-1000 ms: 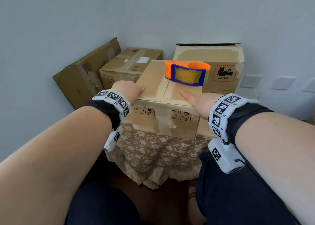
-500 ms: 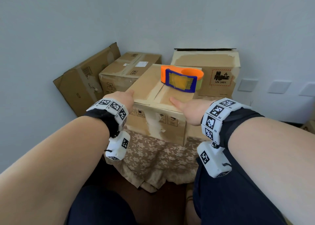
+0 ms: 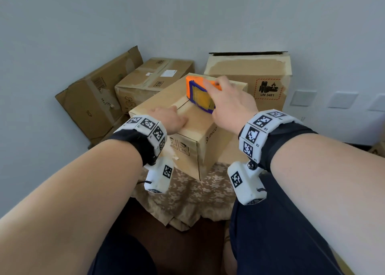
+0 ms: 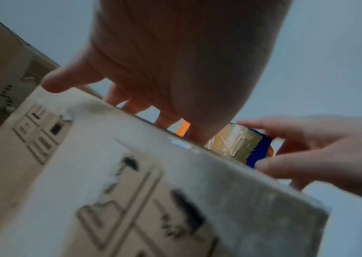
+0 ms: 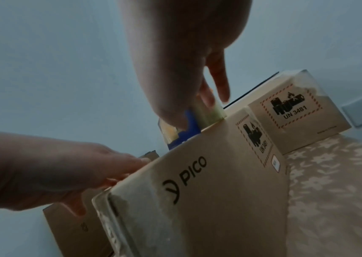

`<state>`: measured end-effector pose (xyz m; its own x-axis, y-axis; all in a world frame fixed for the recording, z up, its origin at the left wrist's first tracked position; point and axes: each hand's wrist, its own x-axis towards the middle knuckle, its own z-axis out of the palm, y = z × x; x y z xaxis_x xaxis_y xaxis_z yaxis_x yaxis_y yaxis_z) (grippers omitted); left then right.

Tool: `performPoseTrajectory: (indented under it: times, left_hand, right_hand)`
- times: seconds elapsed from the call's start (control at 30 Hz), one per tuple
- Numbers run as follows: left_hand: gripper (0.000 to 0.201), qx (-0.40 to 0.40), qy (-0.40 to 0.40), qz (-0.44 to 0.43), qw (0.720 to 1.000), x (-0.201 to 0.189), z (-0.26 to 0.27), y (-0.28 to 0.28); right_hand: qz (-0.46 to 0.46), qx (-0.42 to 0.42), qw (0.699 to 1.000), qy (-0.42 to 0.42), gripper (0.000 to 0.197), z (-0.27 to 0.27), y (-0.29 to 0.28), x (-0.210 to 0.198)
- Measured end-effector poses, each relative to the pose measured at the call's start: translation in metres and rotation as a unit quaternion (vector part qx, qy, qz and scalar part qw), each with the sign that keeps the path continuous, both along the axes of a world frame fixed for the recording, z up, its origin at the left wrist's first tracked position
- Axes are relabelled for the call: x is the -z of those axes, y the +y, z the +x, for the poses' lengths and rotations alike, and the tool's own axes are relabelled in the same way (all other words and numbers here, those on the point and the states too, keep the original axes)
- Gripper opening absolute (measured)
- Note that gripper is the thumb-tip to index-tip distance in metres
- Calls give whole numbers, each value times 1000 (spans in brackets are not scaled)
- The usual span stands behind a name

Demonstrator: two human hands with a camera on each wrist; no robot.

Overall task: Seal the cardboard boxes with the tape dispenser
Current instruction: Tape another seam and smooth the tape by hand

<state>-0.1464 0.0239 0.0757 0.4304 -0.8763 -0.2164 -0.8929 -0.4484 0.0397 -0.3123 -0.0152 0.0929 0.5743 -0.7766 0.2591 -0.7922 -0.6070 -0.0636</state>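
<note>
A brown cardboard box point(image 3: 205, 147) marked PICO stands on a floral cloth, its top flaps closed with the seam showing. My left hand point(image 3: 168, 120) lies flat on the near part of the top, pressing the flaps down. At the far end of the seam sits the orange and blue tape dispenser point(image 3: 198, 93). My right hand point(image 3: 220, 99) reaches over it, thumb on the blue front and fingers behind the roll. The left wrist view shows the dispenser point(image 4: 237, 144) between the right hand's point(image 4: 307, 151) thumb and fingers. In the right wrist view the thumb covers the dispenser's point(image 5: 184, 133) blue frame.
A taller box with a UN 3481 label point(image 3: 250, 77) stands right behind the dispenser. A taped box point(image 3: 152, 81) and a leaning dented box point(image 3: 93, 99) fill the left corner. The floral cloth point(image 3: 187, 193) hangs over the table's front edge. Walls close in behind and to the left.
My right hand left the box top and reached forward onto the tape dispenser. The left hand slid toward the seam. The box now sits turned, its PICO side showing.
</note>
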Motion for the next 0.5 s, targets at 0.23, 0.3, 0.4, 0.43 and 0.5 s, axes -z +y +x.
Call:
performPoseTrajectory:
  times: [0.23,0.3,0.4,0.43,0.5]
  left_hand:
    - [53,11,-9,33,999,-12,-30,-15]
    - [53,18,-14,36,999,-13,-35,-16]
    - [52,10,-4,38,999,-13,-38,-17]
    - [53,5,-1,36,999,-12,-38,-17]
    - [53,-8,3,27,1000,-10,-35,-18]
  right_hand:
    - [-6,29,1000,-2,21,-12,-20,7]
    - [-3,59,998,-25,23,-21,-24,8]
    - [9,133,986,-104,33,-43,-32,21]
    - [16,152,981,-122,39,-48,-40,25]
    - [68,200,956,-202,45,-57,-56,33]
